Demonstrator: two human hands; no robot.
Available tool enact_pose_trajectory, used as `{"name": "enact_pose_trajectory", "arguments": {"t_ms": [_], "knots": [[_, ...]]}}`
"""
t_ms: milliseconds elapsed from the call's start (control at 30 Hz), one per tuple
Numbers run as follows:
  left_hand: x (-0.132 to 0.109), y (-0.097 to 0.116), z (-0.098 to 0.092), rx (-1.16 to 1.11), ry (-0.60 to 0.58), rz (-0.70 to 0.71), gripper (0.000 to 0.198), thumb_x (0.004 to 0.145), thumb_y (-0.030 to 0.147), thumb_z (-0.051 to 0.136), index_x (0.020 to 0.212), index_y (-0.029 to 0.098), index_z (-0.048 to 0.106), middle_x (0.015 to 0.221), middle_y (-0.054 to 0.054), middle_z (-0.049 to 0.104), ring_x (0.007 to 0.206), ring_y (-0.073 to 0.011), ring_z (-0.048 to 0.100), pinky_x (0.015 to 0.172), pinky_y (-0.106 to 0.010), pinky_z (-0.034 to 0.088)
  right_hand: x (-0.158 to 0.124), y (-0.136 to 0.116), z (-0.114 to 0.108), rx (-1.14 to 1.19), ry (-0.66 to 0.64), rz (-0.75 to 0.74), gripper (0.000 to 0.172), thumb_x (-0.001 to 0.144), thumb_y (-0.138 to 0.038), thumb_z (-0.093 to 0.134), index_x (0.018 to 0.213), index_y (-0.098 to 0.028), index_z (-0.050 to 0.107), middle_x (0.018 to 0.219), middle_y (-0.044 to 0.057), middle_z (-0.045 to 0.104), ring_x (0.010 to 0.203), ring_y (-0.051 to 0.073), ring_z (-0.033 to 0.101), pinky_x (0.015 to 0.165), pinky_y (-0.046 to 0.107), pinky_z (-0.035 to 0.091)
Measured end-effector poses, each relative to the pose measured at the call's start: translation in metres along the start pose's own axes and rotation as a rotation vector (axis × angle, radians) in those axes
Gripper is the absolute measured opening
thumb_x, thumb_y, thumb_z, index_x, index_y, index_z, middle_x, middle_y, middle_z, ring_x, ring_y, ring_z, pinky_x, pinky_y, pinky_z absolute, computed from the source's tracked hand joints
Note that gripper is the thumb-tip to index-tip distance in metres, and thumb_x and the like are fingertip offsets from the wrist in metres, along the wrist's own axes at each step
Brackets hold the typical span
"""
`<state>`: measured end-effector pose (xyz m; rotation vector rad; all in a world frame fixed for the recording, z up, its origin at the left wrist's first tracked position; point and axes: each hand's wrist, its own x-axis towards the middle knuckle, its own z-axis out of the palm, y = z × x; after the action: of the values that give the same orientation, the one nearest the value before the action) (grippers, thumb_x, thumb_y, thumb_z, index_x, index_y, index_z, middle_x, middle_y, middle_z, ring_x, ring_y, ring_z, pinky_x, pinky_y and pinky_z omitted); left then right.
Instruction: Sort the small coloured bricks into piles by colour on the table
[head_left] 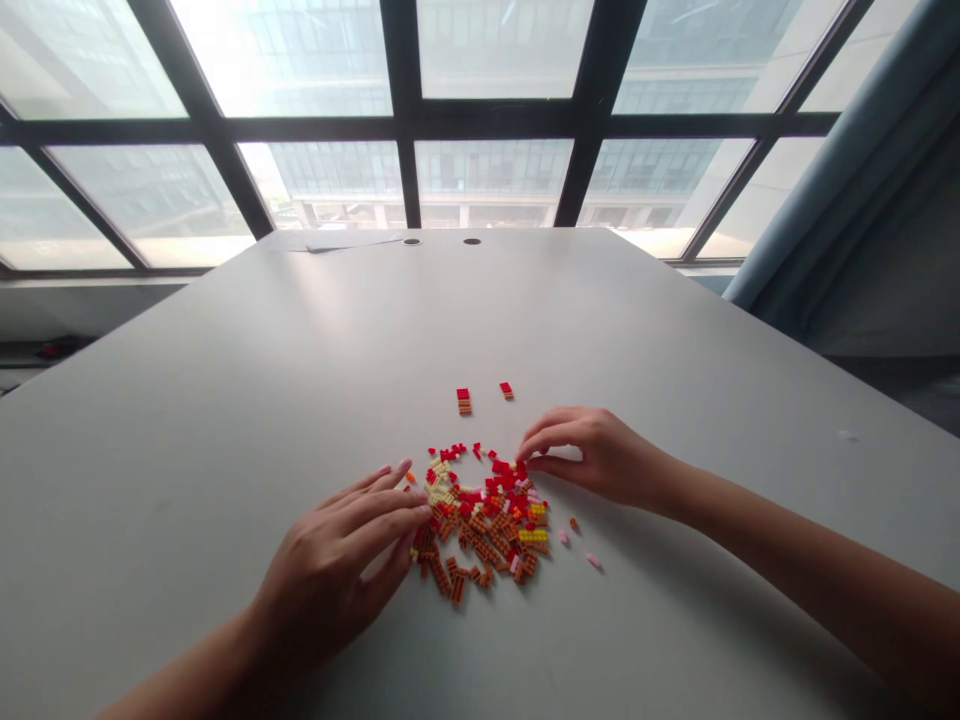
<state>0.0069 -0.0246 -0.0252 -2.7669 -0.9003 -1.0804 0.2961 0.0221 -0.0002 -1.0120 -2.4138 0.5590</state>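
Observation:
A loose pile of small building bricks (487, 540) lies on the table, mostly brown and red, with cream, yellow, orange and pink ones among them. At the left edge of the pile rests my left hand (337, 555), its fingers stretched out and holding nothing. My right hand (592, 450) is at the upper right of the pile, thumb and fingertips pinched on a red brick (521, 468). Beyond the pile stand two small red-and-brown brick assemblies: a larger one (464, 402) and a smaller one (507, 391) to its right.
Pink bricks (594, 562) and a brown brick (574, 524) lie apart on the right. The white table (225, 400) reaches toward the windows. At its far edge are papers (322, 241) and two round holes (472, 241). A blue curtain (832, 200) hangs at right.

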Motion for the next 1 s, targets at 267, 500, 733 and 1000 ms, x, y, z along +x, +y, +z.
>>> {"name": "enact_pose_trajectory", "arguments": {"t_ms": [267, 500, 733, 1000], "knots": [[0.001, 0.000, -0.001, 0.014, 0.005, 0.013, 0.020, 0.084, 0.011, 0.057, 0.101, 0.018, 0.067, 0.098, -0.004, 0.074, 0.107, -0.0197, 0.064, 0.096, -0.031, 0.053, 0.003, 0.014, 0.004, -0.171, 0.092, 0.043, 0.010, 0.083, -0.015, 0.061, 0.080, -0.018, 0.070, 0.086, 0.005, 0.071, 0.073, 0.014, 0.063, 0.073, 0.027, 0.048], [0.000, 0.000, 0.000, 0.002, -0.001, 0.009, 0.020, 0.084, 0.010, 0.057, 0.100, 0.016, 0.067, 0.099, -0.005, 0.073, 0.109, -0.0192, 0.063, 0.099, -0.031, 0.051, 0.024, 0.038, 0.010, -0.333, 0.226, 0.142, 0.004, 0.081, -0.019, 0.066, 0.081, -0.019, 0.070, 0.084, 0.004, 0.070, 0.070, 0.015, 0.061, 0.072, 0.029, 0.044], [-0.001, 0.000, -0.001, 0.003, -0.008, 0.009, 0.020, 0.084, 0.010, 0.058, 0.101, 0.017, 0.066, 0.099, -0.004, 0.073, 0.110, -0.0198, 0.063, 0.098, -0.032, 0.052, 0.029, 0.044, 0.015, -0.393, 0.303, 0.180, 0.003, 0.080, -0.023, 0.069, 0.079, -0.020, 0.070, 0.083, 0.003, 0.071, 0.069, 0.015, 0.060, 0.073, 0.031, 0.036], [-0.001, 0.000, -0.001, 0.006, -0.012, 0.010, 0.021, 0.084, 0.011, 0.057, 0.101, 0.017, 0.067, 0.099, -0.004, 0.073, 0.110, -0.0197, 0.063, 0.098, -0.031, 0.052, 0.025, 0.043, 0.022, -0.381, 0.369, 0.103, 0.006, 0.082, -0.020, 0.065, 0.084, -0.022, 0.071, 0.090, 0.003, 0.071, 0.078, 0.017, 0.062, 0.073, 0.031, 0.033]]}}
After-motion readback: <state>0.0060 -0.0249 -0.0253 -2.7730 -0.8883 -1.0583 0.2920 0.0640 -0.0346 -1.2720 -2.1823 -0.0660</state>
